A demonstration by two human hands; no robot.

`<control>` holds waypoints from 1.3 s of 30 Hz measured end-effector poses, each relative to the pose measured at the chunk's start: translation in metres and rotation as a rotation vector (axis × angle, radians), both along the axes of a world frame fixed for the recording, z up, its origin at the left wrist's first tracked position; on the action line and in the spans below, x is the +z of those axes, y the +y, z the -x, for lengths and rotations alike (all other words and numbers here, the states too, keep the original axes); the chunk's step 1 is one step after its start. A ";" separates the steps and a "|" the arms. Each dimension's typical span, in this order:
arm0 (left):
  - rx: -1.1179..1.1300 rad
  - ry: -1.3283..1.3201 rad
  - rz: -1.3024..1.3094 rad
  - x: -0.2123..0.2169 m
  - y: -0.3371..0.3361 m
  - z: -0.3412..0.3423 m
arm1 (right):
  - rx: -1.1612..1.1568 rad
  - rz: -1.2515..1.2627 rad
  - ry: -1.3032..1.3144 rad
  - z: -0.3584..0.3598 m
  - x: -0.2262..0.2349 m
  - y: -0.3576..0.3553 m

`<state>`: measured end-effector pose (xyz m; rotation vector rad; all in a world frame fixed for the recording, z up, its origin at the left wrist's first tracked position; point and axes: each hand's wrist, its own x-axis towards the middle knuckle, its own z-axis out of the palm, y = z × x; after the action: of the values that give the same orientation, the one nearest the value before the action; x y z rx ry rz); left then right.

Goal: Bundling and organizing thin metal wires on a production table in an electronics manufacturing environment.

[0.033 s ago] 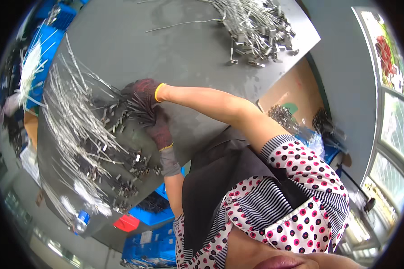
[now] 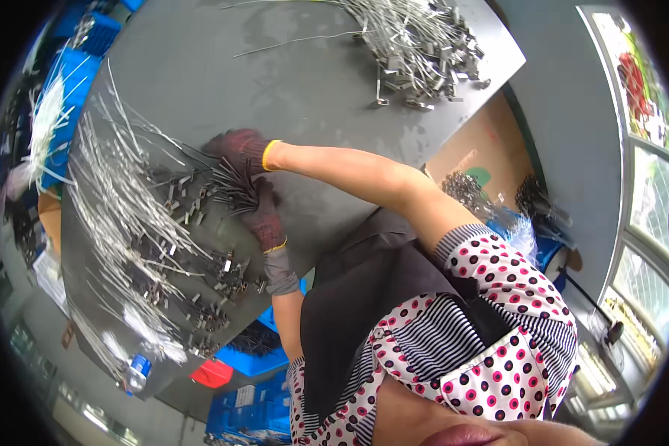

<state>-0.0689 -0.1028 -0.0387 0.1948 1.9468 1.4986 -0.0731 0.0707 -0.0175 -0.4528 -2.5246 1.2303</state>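
Both gloved hands' fingers [image 2: 238, 152] closed around wire bundle [image 2: 234, 186]

Two hands in dark red gloves meet on a grey table [image 2: 305, 82]. The left hand [image 2: 264, 215] and the right hand [image 2: 239, 147] both grip a bundle of thin dark wires [image 2: 234, 186]. Shiny silver wires [image 2: 119, 201] lie spread beside them. Another wire pile [image 2: 416, 44] sits well apart.

Wire heap [image 2: 126, 215] lies on the table [image 2: 312, 97], another pile [image 2: 416, 44] far right.
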 end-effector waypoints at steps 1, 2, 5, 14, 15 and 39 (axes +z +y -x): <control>-0.013 -0.057 -0.004 0.008 0.004 -0.007 | -0.137 0.056 -0.013 -0.022 0.004 0.006; -0.035 -0.094 -0.015 0.016 0.009 -0.013 | -0.282 0.087 0.063 -0.044 0.006 0.011; -0.096 -0.070 0.090 0.028 0.034 -0.035 | -0.578 0.007 0.169 -0.129 0.006 0.042; -0.165 -0.311 -0.191 0.023 0.094 -0.080 | -1.149 -0.394 -0.278 -0.327 0.028 0.078; -0.167 -0.325 -0.171 0.021 0.095 -0.086 | -1.119 -0.430 -0.345 -0.327 0.030 0.079; 0.006 -0.024 -0.141 -0.065 0.079 0.106 | -0.927 0.052 -0.513 -0.339 0.012 0.076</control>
<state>-0.1749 -0.0237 -0.1038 0.2316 1.8257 1.6361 0.2661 0.1465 -0.0052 -1.8713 -2.1103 0.8494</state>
